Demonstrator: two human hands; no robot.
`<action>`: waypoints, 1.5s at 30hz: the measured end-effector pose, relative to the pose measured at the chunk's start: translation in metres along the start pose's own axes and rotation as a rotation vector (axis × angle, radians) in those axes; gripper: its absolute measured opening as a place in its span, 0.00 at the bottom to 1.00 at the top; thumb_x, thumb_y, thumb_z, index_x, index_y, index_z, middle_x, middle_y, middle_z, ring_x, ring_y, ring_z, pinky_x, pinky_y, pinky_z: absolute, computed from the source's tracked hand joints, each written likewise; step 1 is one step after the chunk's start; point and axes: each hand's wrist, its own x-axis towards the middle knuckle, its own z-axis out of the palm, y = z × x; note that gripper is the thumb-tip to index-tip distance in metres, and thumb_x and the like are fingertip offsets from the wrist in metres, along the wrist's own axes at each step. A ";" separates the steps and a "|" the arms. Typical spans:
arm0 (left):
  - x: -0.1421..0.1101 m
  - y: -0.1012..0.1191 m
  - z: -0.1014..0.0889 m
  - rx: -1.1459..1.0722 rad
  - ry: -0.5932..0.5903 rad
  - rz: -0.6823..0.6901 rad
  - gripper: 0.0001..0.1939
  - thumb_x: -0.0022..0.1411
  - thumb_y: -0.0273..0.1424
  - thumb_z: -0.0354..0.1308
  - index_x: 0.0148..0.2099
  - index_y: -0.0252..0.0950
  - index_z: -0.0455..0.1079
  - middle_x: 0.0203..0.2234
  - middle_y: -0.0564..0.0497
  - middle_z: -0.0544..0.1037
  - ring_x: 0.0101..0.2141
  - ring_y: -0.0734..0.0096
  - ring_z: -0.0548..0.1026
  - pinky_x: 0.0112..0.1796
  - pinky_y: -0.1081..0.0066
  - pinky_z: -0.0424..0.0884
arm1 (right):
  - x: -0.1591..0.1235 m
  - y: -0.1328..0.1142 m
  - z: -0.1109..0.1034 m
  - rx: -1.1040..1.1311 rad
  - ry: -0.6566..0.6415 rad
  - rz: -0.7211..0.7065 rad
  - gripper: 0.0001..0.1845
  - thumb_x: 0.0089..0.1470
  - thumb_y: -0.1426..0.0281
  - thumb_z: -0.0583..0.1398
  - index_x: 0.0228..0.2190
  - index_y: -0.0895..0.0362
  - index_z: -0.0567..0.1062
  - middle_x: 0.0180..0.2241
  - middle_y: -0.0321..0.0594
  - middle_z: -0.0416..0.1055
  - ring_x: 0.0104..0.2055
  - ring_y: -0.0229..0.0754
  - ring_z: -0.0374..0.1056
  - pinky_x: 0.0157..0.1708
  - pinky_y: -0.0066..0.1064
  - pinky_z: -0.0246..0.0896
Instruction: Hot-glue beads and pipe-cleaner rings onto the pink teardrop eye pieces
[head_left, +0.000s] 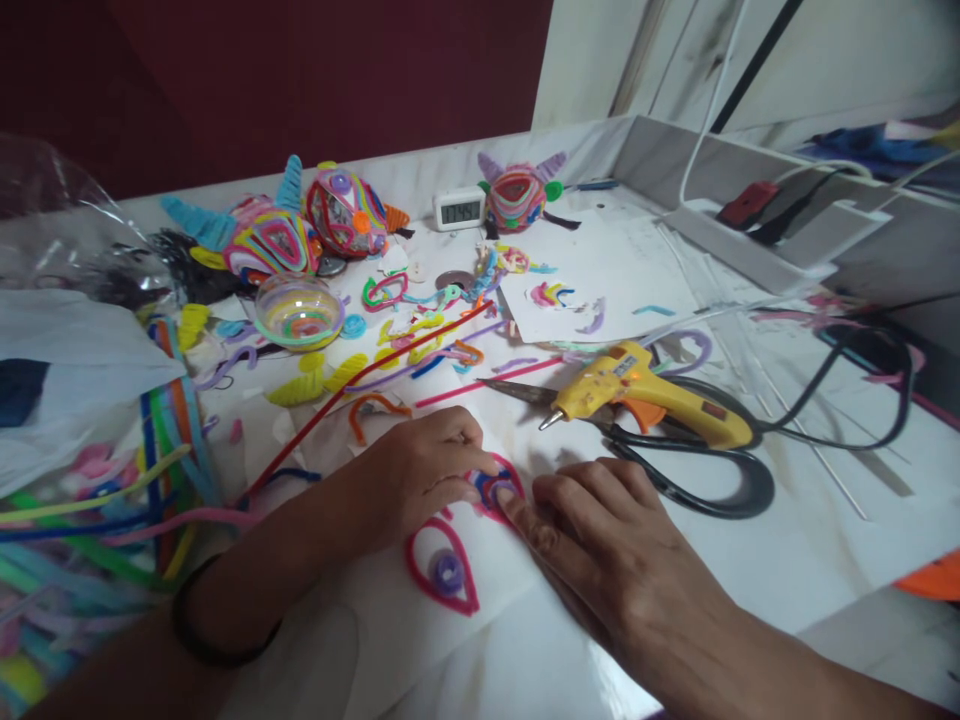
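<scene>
- Left hand [427, 460] pinched a pink-edged patch [489, 486]
- Right hand [600, 530] pressed it, grip unclear
- From the patch, glue gun [637, 385] lay at two o'clock, pink loop [471, 583] at seven

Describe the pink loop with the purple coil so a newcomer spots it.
On the white table, find the left hand. Below it in the image, the pink teardrop loop lies in plain view. Unlike the pink-edged piece that the right hand touches, it shows no blue: just one purple coil inside.
</scene>
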 end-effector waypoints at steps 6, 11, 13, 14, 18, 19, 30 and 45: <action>0.001 0.002 0.001 0.002 -0.004 -0.010 0.09 0.64 0.23 0.52 0.42 0.36 0.73 0.37 0.51 0.71 0.38 0.73 0.71 0.40 0.75 0.66 | 0.001 0.000 -0.002 0.001 -0.003 -0.010 0.17 0.63 0.74 0.50 0.48 0.59 0.73 0.34 0.44 0.72 0.36 0.47 0.58 0.38 0.41 0.48; 0.001 0.003 0.001 -0.011 -0.001 -0.015 0.10 0.62 0.22 0.54 0.43 0.36 0.73 0.36 0.52 0.70 0.38 0.74 0.71 0.41 0.76 0.65 | 0.001 -0.001 -0.002 -0.003 0.003 -0.012 0.16 0.63 0.74 0.51 0.48 0.59 0.74 0.34 0.43 0.71 0.36 0.46 0.58 0.37 0.41 0.48; 0.001 0.002 0.001 -0.007 -0.013 -0.019 0.10 0.62 0.22 0.54 0.44 0.37 0.73 0.37 0.52 0.70 0.38 0.73 0.71 0.41 0.75 0.65 | 0.001 0.000 -0.001 -0.001 0.009 -0.012 0.16 0.63 0.74 0.51 0.48 0.58 0.74 0.34 0.43 0.71 0.36 0.46 0.58 0.38 0.41 0.48; 0.001 0.003 0.001 -0.005 -0.021 -0.020 0.10 0.62 0.22 0.54 0.44 0.37 0.73 0.37 0.52 0.70 0.39 0.73 0.71 0.41 0.75 0.65 | 0.001 0.000 -0.001 0.000 0.009 -0.010 0.16 0.63 0.74 0.51 0.48 0.58 0.73 0.34 0.43 0.71 0.36 0.46 0.58 0.38 0.41 0.48; 0.001 0.004 0.000 0.002 -0.033 -0.016 0.10 0.62 0.22 0.53 0.43 0.37 0.73 0.37 0.51 0.70 0.39 0.73 0.70 0.42 0.75 0.65 | 0.000 0.000 0.000 -0.010 0.007 -0.007 0.15 0.62 0.74 0.51 0.46 0.59 0.74 0.35 0.44 0.72 0.37 0.47 0.58 0.38 0.42 0.49; 0.001 0.005 0.000 0.004 -0.038 -0.019 0.10 0.62 0.22 0.53 0.43 0.37 0.73 0.37 0.51 0.70 0.40 0.73 0.70 0.42 0.75 0.65 | 0.000 0.000 0.000 -0.011 0.006 -0.006 0.15 0.62 0.74 0.52 0.46 0.59 0.74 0.35 0.44 0.72 0.37 0.47 0.58 0.38 0.42 0.49; 0.002 0.008 -0.001 0.004 -0.028 -0.040 0.09 0.60 0.22 0.56 0.41 0.36 0.73 0.37 0.52 0.70 0.38 0.74 0.70 0.41 0.75 0.65 | 0.001 -0.001 -0.002 -0.022 -0.012 -0.009 0.17 0.63 0.73 0.50 0.50 0.58 0.73 0.35 0.43 0.72 0.36 0.46 0.58 0.38 0.41 0.48; 0.003 0.009 0.000 0.015 -0.036 -0.044 0.09 0.64 0.24 0.52 0.39 0.34 0.74 0.36 0.50 0.69 0.37 0.73 0.70 0.40 0.74 0.65 | 0.002 -0.002 -0.004 -0.022 0.011 -0.012 0.18 0.64 0.74 0.49 0.49 0.59 0.73 0.34 0.43 0.72 0.36 0.46 0.60 0.38 0.41 0.49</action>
